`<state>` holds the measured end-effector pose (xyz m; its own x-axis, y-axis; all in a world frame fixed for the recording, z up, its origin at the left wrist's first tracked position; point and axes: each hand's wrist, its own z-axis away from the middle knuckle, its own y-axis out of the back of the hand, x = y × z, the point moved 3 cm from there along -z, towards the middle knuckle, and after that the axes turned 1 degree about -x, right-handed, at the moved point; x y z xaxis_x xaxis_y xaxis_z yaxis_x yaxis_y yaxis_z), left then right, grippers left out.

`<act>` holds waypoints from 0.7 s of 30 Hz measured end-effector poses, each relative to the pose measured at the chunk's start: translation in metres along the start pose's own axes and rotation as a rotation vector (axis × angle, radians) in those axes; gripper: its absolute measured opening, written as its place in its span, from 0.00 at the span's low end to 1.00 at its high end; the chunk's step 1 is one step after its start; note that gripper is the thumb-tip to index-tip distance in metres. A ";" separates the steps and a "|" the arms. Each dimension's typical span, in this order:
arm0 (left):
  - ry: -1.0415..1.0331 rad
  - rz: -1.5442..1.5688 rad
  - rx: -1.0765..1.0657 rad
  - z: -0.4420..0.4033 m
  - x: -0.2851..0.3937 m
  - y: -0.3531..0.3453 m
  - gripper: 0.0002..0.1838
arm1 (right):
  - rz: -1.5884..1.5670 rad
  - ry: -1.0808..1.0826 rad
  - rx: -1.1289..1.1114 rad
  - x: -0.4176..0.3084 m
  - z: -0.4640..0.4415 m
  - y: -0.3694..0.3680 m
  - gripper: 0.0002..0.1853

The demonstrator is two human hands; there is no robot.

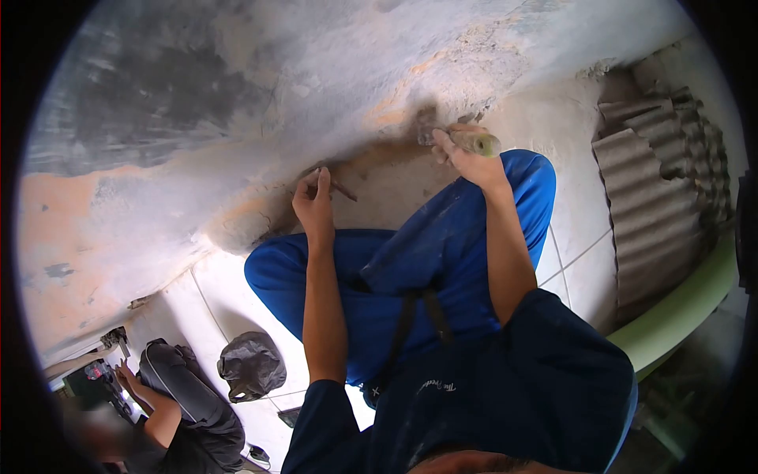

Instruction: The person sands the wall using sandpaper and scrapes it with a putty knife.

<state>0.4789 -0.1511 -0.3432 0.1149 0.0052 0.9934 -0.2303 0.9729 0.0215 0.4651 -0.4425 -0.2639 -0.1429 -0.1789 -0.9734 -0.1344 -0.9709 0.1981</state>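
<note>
My left hand [313, 201] is closed beside the foot of the wall, its fingers pinching a short, rusty, chisel-like metal bar [344, 191]. One end of the bar sticks out toward the right; its other end is hidden by the fingers. Further right, my right hand [472, 164] grips what looks like a hammer [480, 144], with the round greenish butt of its handle toward me. Its blurred head [426, 126] is close to the wall. The wall [379, 71] has patchy, worn plaster, rough and broken low down near both hands.
My crossed legs in blue trousers [426, 245] rest on a white tiled floor [201, 296]. Broken corrugated sheets [651, 189] and a pale green curved object [679, 316] are at right. A black plastic bag [251, 365] lies left, near another person in dark clothes [185, 395].
</note>
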 end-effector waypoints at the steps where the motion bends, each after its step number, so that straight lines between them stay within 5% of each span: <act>1: -0.010 0.022 0.001 0.001 0.001 -0.001 0.12 | -0.003 0.041 0.054 0.004 -0.001 -0.001 0.11; 3: -0.008 0.038 0.007 0.001 0.002 -0.002 0.12 | -0.007 0.121 0.163 0.015 -0.001 -0.005 0.10; 6: 0.015 0.014 0.011 0.003 0.007 -0.005 0.12 | 0.544 0.475 0.111 -0.018 0.011 -0.035 0.08; 9: 0.015 -0.020 -0.013 0.003 0.007 -0.005 0.12 | 0.054 0.651 -0.083 -0.031 0.020 -0.065 0.08; 12: 0.015 -0.023 -0.015 0.002 0.002 -0.001 0.12 | 0.158 0.505 -0.198 -0.038 0.026 -0.062 0.11; 21: 0.006 -0.014 0.002 0.005 0.006 -0.004 0.12 | 0.427 0.528 0.244 -0.026 0.018 -0.047 0.11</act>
<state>0.4758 -0.1562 -0.3372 0.1237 -0.0072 0.9923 -0.2306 0.9724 0.0358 0.4575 -0.3892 -0.2460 0.2526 -0.6477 -0.7188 -0.3962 -0.7470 0.5338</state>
